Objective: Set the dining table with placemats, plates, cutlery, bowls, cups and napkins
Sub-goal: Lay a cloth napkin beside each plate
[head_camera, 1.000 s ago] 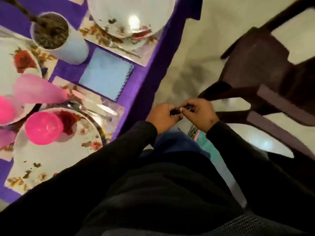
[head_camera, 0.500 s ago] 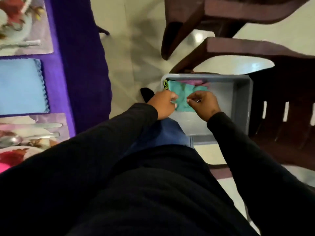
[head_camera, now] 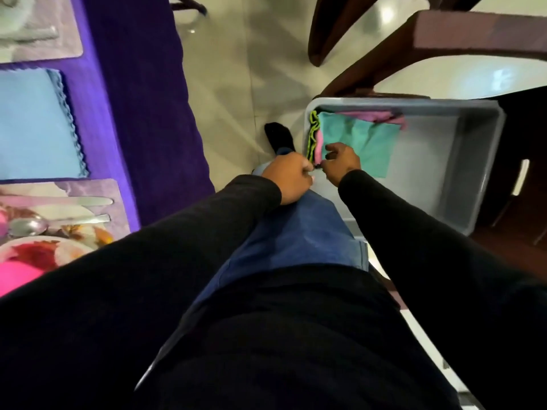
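A grey bin (head_camera: 473, 173) stands on a chair seat to my right. It holds folded napkins: a teal one (head_camera: 370, 143) on top, a pink one (head_camera: 376, 116) behind, and a green-edged one (head_camera: 312, 134) at the left. My left hand (head_camera: 288, 179) and my right hand (head_camera: 342, 162) meet over the bin's near left corner. Both pinch a small dark item (head_camera: 318, 166) between their fingertips. On the purple-clothed table (head_camera: 133, 113) at the left lies a light blue napkin (head_camera: 32, 125), with a knife (head_camera: 74, 201), a spoon (head_camera: 26, 226) and a floral plate (head_camera: 44, 253) on a placemat nearer me.
A pink cup (head_camera: 14, 276) sits on the plate at the left edge. Another placemat (head_camera: 44, 45) lies at the far left. Dark brown chairs (head_camera: 444, 34) stand ahead and to the right. My foot in a black sock (head_camera: 279, 137) rests on the tiled floor between table and bin.
The view has swung right from the table to the bin. My hands stay together, pinching the small dark item, and have come low over the bin's near left corner.
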`<state>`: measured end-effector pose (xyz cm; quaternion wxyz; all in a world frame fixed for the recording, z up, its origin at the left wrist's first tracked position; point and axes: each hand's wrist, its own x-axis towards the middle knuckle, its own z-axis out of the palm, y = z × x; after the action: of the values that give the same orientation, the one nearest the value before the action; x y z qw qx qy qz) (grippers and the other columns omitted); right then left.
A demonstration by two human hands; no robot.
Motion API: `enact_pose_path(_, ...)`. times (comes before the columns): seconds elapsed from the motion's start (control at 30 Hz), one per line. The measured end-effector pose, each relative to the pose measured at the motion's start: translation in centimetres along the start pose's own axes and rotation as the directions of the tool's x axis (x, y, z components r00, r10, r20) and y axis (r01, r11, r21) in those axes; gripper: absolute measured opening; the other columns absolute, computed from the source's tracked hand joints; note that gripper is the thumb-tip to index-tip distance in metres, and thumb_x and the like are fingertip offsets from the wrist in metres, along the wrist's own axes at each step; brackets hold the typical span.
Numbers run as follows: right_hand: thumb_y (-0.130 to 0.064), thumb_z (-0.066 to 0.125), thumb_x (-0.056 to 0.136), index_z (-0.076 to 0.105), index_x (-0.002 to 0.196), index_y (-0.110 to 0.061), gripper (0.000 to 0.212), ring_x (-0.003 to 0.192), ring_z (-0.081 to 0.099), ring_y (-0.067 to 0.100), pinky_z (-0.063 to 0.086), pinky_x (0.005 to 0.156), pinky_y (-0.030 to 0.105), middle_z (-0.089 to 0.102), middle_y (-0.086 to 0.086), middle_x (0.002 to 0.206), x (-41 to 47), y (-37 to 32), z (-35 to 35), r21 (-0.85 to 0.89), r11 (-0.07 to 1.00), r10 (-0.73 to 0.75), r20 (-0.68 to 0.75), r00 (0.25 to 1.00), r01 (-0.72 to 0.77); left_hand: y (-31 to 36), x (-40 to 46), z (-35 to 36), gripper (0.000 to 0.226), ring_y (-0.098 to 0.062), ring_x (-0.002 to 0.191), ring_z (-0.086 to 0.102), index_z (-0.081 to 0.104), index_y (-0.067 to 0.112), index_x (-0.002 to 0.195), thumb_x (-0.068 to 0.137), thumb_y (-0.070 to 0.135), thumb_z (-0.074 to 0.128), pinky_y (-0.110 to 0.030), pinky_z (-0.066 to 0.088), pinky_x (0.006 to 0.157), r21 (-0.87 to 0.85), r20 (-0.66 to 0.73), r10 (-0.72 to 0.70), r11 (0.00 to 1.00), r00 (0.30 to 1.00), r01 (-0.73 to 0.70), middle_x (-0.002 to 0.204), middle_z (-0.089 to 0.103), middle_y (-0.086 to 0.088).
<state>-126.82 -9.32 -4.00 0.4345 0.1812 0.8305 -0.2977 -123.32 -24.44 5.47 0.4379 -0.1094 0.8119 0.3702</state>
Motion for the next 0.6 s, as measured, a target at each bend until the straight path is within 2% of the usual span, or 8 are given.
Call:
enact_pose_path(0.1,-0.005,0.06,0.082,0.072,0.111,-0.013,0.033,0.096,0.071,0.033,0.058,0.087,0.046,0.074,0.013,0.104,1.7,0.0,0.5,0.055,0.998,0.019,0.039,0.999,-0.021,0.0,0.2,0.0,0.02,-0.029,0.101,0.065,0.075,0.006,0.104,0.093,0.012,0.06,-0.031,0.048,0.09,-0.004,-0.015,-0.004,1.0,1.0,0.004,0.106,0.074,-0.011)
enact_pose_path(0.17,-0.009,0.06,0.082,0.076,0.101,-0.015,0.025,0.09,0.071,0.032,0.059,0.084,0.047,0.076,0.012,0.095,2.7,0.2,0.6,0.076,0.997,0.028,0.032,0.999,-0.031,0.1,0.5,-0.2,0.021,-0.027,0.1,0.065,0.076,0.008,0.105,0.093,0.01,0.058,-0.025,0.044,0.085,-0.009,-0.014,-0.02,1.0,1.0,0.019,0.107,0.073,-0.01)
enact_pose_path(0.23,-0.023,0.063,0.083,0.077,0.101,-0.017,0.023,0.085,0.072,0.03,0.06,0.08,0.047,0.075,0.009,0.094,2.7,-0.3,0.2,0.111,0.992,0.052,0.01,0.999,-0.053,0.2,0.7,-0.2,0.021,-0.029,0.099,0.065,0.075,0.007,0.103,0.092,0.009,0.057,-0.028,0.046,0.086,-0.006,-0.007,-0.027,1.0,1.0,0.027,0.106,0.073,-0.011)
enact_pose_path(0.3,-0.025,0.064,0.087,0.073,0.11,-0.015,0.027,0.084,0.072,0.029,0.062,0.07,0.042,0.073,0.01,0.099,2.4,-0.9,-0.2,0.138,0.988,0.07,0.032,0.997,-0.074,0.4,0.9,-0.3,0.02,-0.032,0.098,0.065,0.075,0.006,0.1,0.091,0.01,0.057,-0.036,0.051,0.089,0.009,-0.002,-0.025,1.0,1.0,0.025,0.103,0.073,-0.013)
enact_pose_path(0.37,-0.016,0.063,0.09,0.073,0.093,-0.013,0.011,0.082,0.071,0.032,0.058,0.06,0.036,0.072,0.016,0.096,2.3,-1.4,-0.2,0.13,0.989,0.069,0.062,0.996,-0.076,0.5,0.9,-0.4,0.02,-0.032,0.097,0.066,0.075,0.006,0.099,0.089,0.011,0.058,-0.04,0.052,0.091,0.017,0.0,-0.023,1.0,1.0,0.023,0.103,0.073,-0.014)
enact_pose_path(0.43,-0.016,0.065,0.087,0.069,0.07,-0.016,0.017,0.081,0.071,0.035,0.058,0.067,0.039,0.073,0.018,0.087,2.5,-1.6,-0.3,0.085,0.994,0.074,0.027,0.997,-0.076,0.5,0.9,-0.6,0.021,-0.031,0.098,0.067,0.076,0.007,0.102,0.091,0.012,0.059,-0.04,0.052,0.091,0.011,0.004,-0.019,1.0,1.0,0.019,0.104,0.073,-0.013)
enact_pose_path(0.5,-0.019,0.065,0.085,0.069,0.071,-0.01,0.017,0.081,0.069,0.033,0.057,0.077,0.038,0.071,0.015,0.08,2.3,-1.7,-0.6,0.054,0.995,0.088,-0.046,0.995,-0.085,0.4,0.9,-0.9,0.021,-0.029,0.1,0.067,0.076,0.007,0.104,0.093,0.013,0.059,-0.037,0.052,0.092,-0.01,0.008,-0.016,1.0,1.0,0.016,0.106,0.074,-0.012)
enact_pose_path(0.6,-0.025,0.064,0.086,0.064,0.077,-0.009,0.018,0.081,0.057,0.029,0.048,0.078,0.031,0.062,0.011,0.079,1.1,-2.2,-1.6,0.03,0.995,0.096,-0.155,0.983,-0.093,0.7,0.5,-1.5,0.023,-0.026,0.105,0.065,0.075,0.008,0.112,0.095,0.014,0.06,-0.028,0.049,0.092,-0.046,-0.003,-0.004,0.999,1.0,0.004,0.113,0.073,-0.01)
